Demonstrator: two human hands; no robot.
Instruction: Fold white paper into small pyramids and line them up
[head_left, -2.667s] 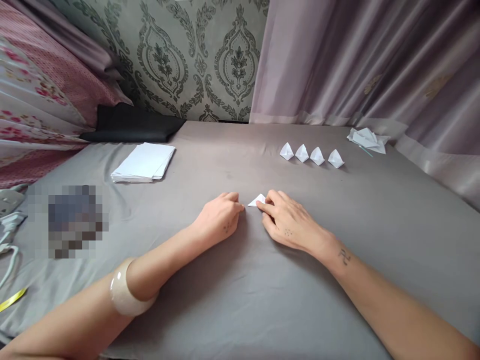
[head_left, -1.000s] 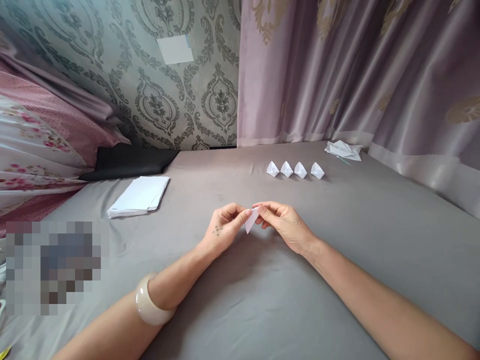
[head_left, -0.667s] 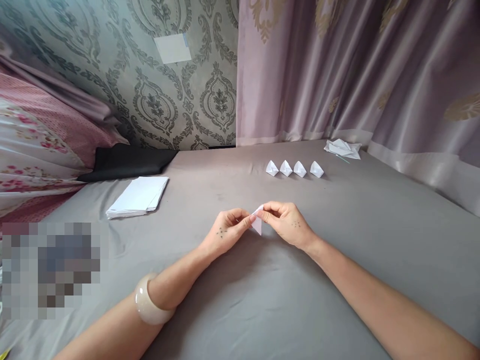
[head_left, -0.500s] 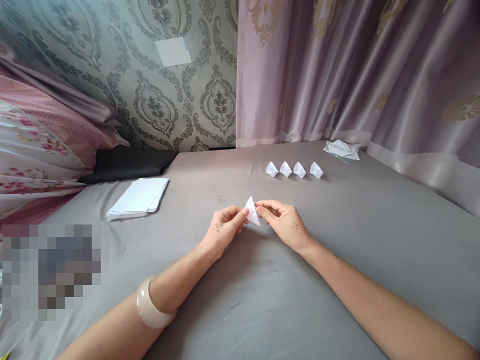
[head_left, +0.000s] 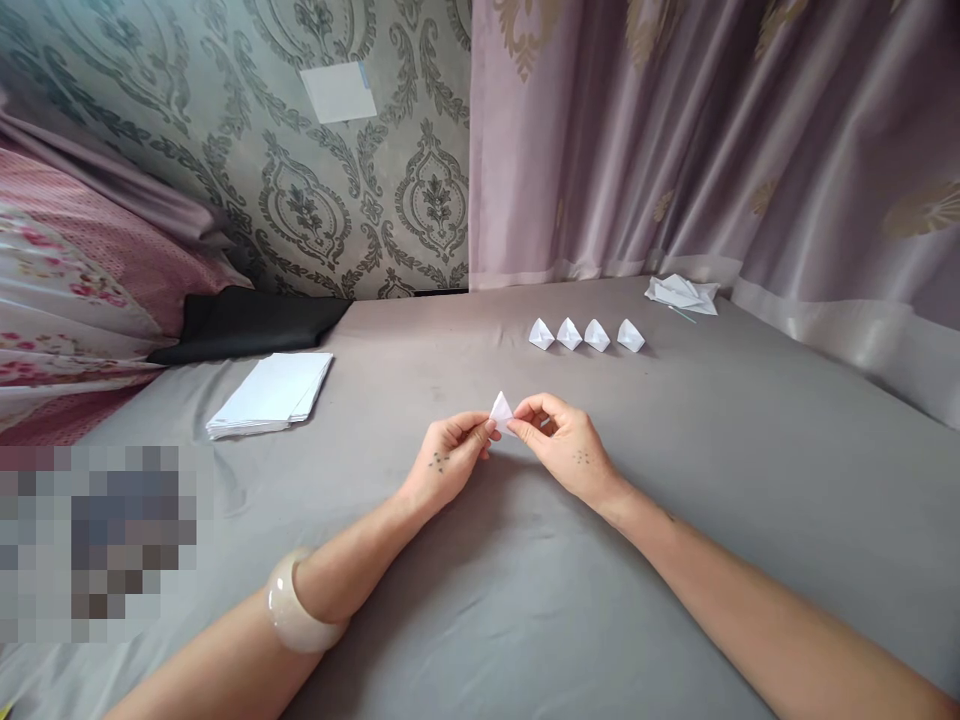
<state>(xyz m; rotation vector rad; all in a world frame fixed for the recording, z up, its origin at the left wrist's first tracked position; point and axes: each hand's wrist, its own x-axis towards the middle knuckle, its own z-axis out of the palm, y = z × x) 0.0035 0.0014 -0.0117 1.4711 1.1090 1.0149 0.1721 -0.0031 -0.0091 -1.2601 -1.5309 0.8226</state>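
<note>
Folded white paper (head_left: 500, 408) is sitting between the two hands, with one pointy tip sticking up, over the middle of a grey bed sheet (head_left: 600, 610). The left hand (head_left: 448, 455) is pinching its left side with finger and thumb. The right hand (head_left: 568, 440) is pinching its right corner the same way. A shiny, pale bangle (head_left: 300, 612) is going round the left arm. Past the hands, a bit to the right, four little paper shapes (head_left: 569, 335) are standing in a row. Farther back on the right, a messy pile of papers (head_left: 681, 293) is lying near a purple curtain (head_left: 600, 150), with a thin bluish stick (head_left: 682, 314) just in front. Over on the left, a stack of white paper (head_left: 274, 390) is lying flat, and a black cloth (head_left: 251, 322) is resting behind it. Nearer, a blurry patch (head_left: 135, 530) is covering something I cannot make out. At the back, a swirly wall (head_left: 307, 200) is showing a white note (head_left: 339, 92).
</note>
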